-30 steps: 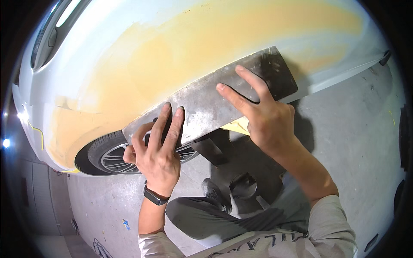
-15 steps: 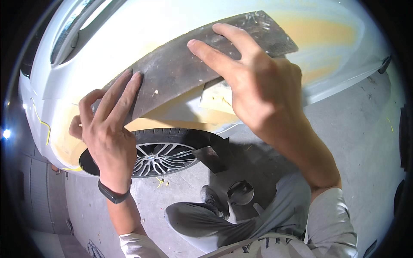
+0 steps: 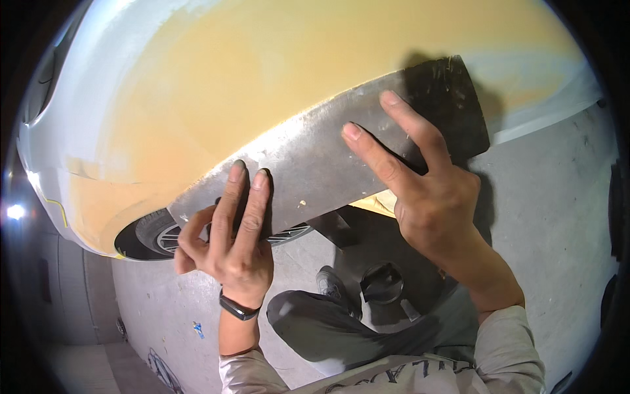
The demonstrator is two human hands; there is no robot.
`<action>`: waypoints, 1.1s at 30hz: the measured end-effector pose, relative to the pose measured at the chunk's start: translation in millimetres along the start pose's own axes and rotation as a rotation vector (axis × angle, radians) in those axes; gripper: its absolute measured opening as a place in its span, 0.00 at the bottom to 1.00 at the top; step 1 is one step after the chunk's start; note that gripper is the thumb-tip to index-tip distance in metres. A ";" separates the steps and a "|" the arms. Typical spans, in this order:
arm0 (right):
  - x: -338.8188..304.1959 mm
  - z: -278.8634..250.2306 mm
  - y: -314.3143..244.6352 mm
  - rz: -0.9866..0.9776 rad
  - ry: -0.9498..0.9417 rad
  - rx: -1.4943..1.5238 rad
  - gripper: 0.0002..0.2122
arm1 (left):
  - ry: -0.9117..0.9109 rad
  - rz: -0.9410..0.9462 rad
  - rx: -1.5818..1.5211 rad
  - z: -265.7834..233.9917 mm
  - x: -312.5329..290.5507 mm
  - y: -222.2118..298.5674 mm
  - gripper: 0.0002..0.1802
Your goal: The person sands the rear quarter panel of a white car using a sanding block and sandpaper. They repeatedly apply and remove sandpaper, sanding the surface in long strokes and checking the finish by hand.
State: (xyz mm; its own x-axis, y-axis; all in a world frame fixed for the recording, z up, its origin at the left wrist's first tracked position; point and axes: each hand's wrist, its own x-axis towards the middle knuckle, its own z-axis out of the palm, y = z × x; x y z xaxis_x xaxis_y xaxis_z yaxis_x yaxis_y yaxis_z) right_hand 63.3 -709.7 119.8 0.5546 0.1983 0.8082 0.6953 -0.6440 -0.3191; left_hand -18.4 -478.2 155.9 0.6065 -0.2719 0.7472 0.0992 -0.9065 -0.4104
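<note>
A wide, thin, dark metal spreader blade (image 3: 308, 157) lies against a car body panel (image 3: 216, 85) coated in smooth yellow filler. Its long upper edge curves along the coating. My left hand (image 3: 236, 243) grips the blade's lower left part, with two fingers flat on its face and the thumb out of sight. Toward the right end, my right hand (image 3: 433, 197) holds it with two fingers spread on top; the rest of that grip is hidden. A yellow-smeared patch (image 3: 375, 202) shows below the blade, beside my right hand.
Behind the blade, the car's wheel (image 3: 157, 233) is partly covered. A dark rectangular plate (image 3: 335, 226) is below the blade. On the grey floor (image 3: 558, 249) stands a round container (image 3: 382, 284) near my shoe (image 3: 330, 284). A coiled cable (image 3: 161, 368) lies at lower left.
Both hands and the blade have moved down and to the right in the view. More yellow filler shows above the blade's upper edge, and the wheel is more covered. Both grips remain.
</note>
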 end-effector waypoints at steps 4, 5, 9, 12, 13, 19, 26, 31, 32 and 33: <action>-16.7 9.2 12.6 -0.009 0.009 -0.023 0.29 | -0.004 -0.025 -0.048 12.9 -13.6 13.0 0.24; -18.3 7.5 13.9 -0.011 0.013 -0.029 0.29 | -0.008 -0.027 -0.052 12.1 -12.9 15.5 0.24; -13.1 -16.3 11.9 -0.008 -0.019 -0.091 0.29 | -0.142 -0.039 -0.145 -15.0 1.7 23.5 0.34; 2.3 -45.3 5.7 -0.045 -0.004 -0.166 0.29 | -0.140 -0.022 -0.169 -47.6 23.3 21.7 0.39; 10.1 -54.5 3.4 -0.040 -0.001 -0.175 0.30 | -0.131 -0.020 -0.152 -56.4 32.3 19.6 0.39; 73.6 -80.5 -4.8 -0.153 0.159 -0.171 0.33 | 0.024 0.062 0.093 -75.9 96.8 -19.3 0.48; 89.8 -65.4 -5.8 -0.094 0.157 -0.176 0.29 | 0.001 0.042 0.015 -53.6 109.6 -29.5 0.47; 69.4 -48.2 -1.1 -0.043 0.114 -0.044 0.33 | 0.064 0.028 0.073 -38.4 91.5 -22.5 0.32; 63.9 -44.4 -0.4 -0.032 0.092 -0.020 0.33 | 0.044 -0.021 0.094 -35.4 81.8 -16.3 0.25; 58.2 -40.5 0.6 -0.017 0.074 -0.017 0.34 | 0.036 -0.049 0.072 -30.6 73.5 -12.5 0.22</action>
State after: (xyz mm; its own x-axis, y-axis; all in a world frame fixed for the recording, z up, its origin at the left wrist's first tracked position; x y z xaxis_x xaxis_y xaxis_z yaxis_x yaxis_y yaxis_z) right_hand 77.4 -728.5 186.7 0.5075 0.1545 0.8477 0.6958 -0.6538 -0.2975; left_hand 0.8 -496.7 232.0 0.5705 -0.2408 0.7852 0.1849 -0.8939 -0.4084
